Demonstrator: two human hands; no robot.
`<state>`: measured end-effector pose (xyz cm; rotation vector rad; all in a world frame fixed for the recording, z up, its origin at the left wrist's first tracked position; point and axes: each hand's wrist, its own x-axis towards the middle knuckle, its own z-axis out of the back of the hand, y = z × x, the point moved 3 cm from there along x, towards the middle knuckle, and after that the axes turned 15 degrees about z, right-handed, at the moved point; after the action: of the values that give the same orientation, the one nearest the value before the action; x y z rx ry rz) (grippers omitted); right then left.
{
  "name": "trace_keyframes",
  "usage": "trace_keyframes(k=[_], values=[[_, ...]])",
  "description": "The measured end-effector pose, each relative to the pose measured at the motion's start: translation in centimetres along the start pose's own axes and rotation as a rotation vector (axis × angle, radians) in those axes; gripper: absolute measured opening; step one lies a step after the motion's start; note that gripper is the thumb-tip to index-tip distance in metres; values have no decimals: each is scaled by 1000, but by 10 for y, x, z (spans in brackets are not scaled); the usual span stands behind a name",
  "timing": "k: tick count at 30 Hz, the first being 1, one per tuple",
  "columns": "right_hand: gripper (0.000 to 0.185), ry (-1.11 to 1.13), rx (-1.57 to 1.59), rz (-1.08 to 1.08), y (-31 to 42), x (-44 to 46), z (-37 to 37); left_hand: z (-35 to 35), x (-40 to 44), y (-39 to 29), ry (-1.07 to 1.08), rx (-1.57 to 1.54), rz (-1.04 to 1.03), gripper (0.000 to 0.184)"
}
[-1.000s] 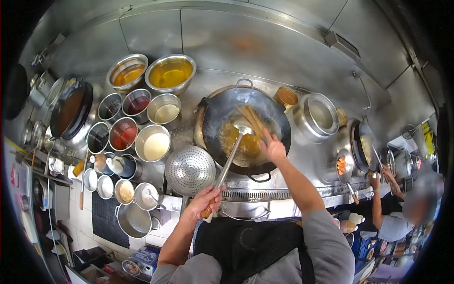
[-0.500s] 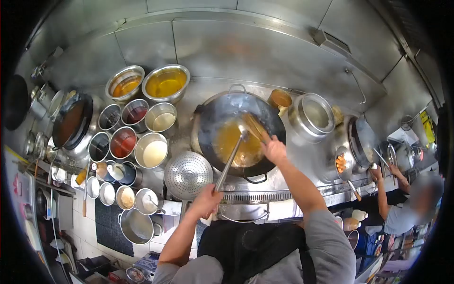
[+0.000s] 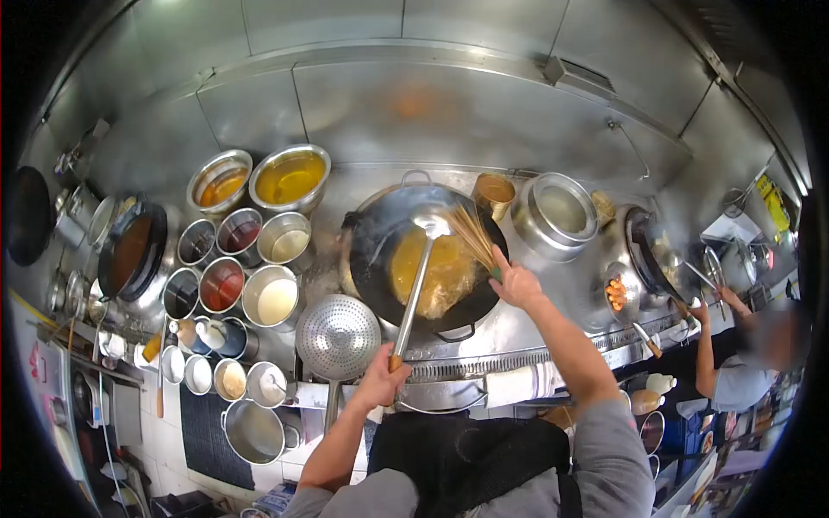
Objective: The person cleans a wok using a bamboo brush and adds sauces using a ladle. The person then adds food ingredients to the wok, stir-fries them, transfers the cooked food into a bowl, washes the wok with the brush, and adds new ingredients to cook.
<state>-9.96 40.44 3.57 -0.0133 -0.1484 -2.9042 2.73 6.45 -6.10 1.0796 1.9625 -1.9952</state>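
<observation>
My left hand (image 3: 380, 377) is closed round the wooden grip of a long metal ladle (image 3: 415, 289). The ladle's bowl is over the far part of a large dark wok (image 3: 373, 281). Yellowish liquid (image 3: 420, 272) covers the wok's bottom, with froth near its front. In my right hand (image 3: 518, 285) is a bamboo wok brush (image 3: 471, 236), its bristles slanting up and left beside the ladle bowl. Whether the bristles touch the ladle, I cannot tell. Left of the wok lies a perforated strainer (image 3: 338, 337).
Several steel pots of sauces, including a white one (image 3: 276, 299), stand left. Behind them are bowls of yellow liquid (image 3: 292, 180). Right of the wok are a tin (image 3: 495, 194) and a steel pot (image 3: 560, 211). A co-worker (image 3: 744, 371) works at another wok (image 3: 652, 250).
The view has shifted, so the wok appears lower and further left. The ladle bowl has moved toward the wok's far side, and the brush now shows its bristles fanned out toward the right rim.
</observation>
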Motion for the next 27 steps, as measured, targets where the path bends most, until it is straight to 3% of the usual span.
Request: trace_keyframes(k=[1, 3, 4, 5, 6, 8, 10, 11, 13, 15, 17, 18, 19, 20, 22, 23, 24, 25, 27], values=[[70, 236, -140, -22, -3, -6, 2, -3, -2, 1, -32, 6, -51, 57], [69, 324, -207, 0, -44, -3, 18, -6, -7, 1, -71, 31, -76, 55], [69, 424, -270, 24, -64, -1, 24, -3, -11, 2, -277, 265, -288, 57], [66, 280, -178, 60, -68, -5, 54, -3, -19, -1, -486, 501, -498, 59], [64, 133, -86, 99, -68, -12, 95, -4, -26, -6, -508, 509, -508, 59], [66, -239, 62, 224, -88, -18, 137, -11, -45, -12, -560, 659, -259, 58], [76, -571, 92, 357, -104, -26, 167, -19, -55, -15, -567, 723, -277, 58], [76, -577, 108, 346, -103, -36, 176, -26, -60, -14, -557, 772, -290, 57], [81, -308, -30, 368, -95, -54, 187, -44, -65, -14, -514, 825, -291, 57], [71, 183, -473, 248, -112, -66, 200, -64, -67, -6, -466, 877, -294, 57], [65, 318, -548, 238, -163, -83, 204, -86, -60, 15, -390, 892, -294, 57], [64, 156, -411, 203, -184, -102, 209, -97, -55, 25, -315, 900, -228, 57], [62, -2, -282, 172, -198, -119, 217, -114, -55, 28, -309, 864, -375, 59], [63, -188, -91, 58, -198, -141, 220, -129, -49, 32, -253, 849, -319, 59], [63, -229, 74, 382, -250, -162, 157, -157, -34, 52, -171, 764, -258, 60], [53, 177, -101, 196, -224, -179, 157, -171, -27, 56, -76, 733, -89, 60], [45, 476, -367, 163, -238, -183, 131, -187, -24, 65, -49, 684, -112, 59], [41, 452, -369, 225, -239, -198, 123, -200, -14, 72, -23, 640, -140, 58], [49, 266, -159, -121, -231, -213, 129, -229, 18, 104, -7, 553, -176, 54]])
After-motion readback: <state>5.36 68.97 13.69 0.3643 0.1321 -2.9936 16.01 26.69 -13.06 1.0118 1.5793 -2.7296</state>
